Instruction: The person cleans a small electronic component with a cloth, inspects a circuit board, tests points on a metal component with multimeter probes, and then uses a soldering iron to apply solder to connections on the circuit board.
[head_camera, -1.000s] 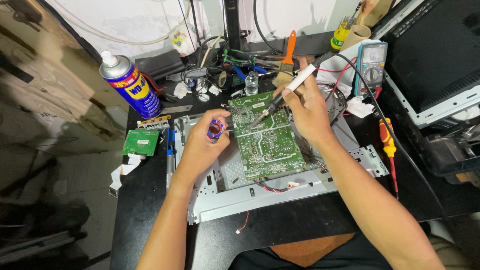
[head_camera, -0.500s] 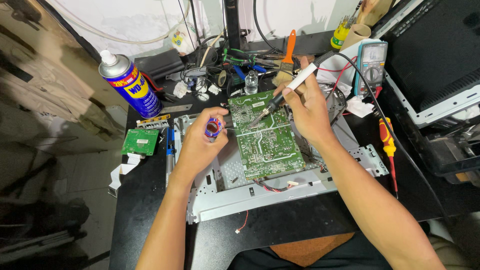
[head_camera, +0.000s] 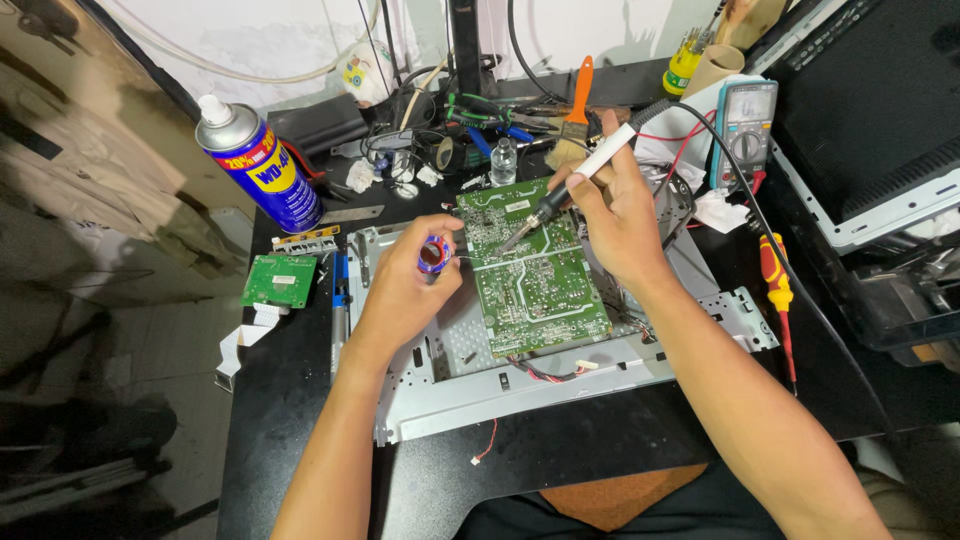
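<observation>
Head view: right hand (head_camera: 615, 215) grasps soldering iron (head_camera: 575, 182), left hand (head_camera: 405, 295) clenches solder spool (head_camera: 434, 255); best touch circuit board (head_camera: 530, 265) joints briefly, steadily.

Blue-and-yellow labelled spray can (head_camera: 256, 165) far left; grey multimeter screen (head_camera: 750, 101) far right

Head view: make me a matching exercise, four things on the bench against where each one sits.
Things:
1. soldering iron
2. solder spool
3. spray can
4. red and yellow screwdriver

Places:
A. standing at the bench's far left
B. in the right hand, tip at the green circuit board
C. lying right of the metal chassis
D. in the left hand

Pairs: 1-B, 2-D, 3-A, 4-C
</observation>
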